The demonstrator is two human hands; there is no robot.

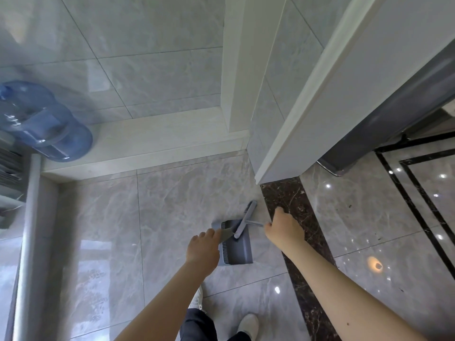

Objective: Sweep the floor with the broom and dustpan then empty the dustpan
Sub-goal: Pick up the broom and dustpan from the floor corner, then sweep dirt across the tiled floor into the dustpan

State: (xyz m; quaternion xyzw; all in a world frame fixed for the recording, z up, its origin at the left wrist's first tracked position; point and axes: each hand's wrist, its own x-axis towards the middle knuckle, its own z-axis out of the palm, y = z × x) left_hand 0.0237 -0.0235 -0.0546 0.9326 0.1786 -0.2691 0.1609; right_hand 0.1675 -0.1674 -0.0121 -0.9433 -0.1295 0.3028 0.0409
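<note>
a glossy grey tiled floor meets a white door frame and a dark marble threshold strip; a blue water jug lies by the wall. you keep the grey dustpan flat on the tile near the threshold, likely so debris slides in. your left hand curls on its handle, steadying it. your right hand clamps the broom handle, its head resting across the pan's mouth.

A blue water jug lies on its side (far left) on the pale ledge; a white door stands open right.
</note>
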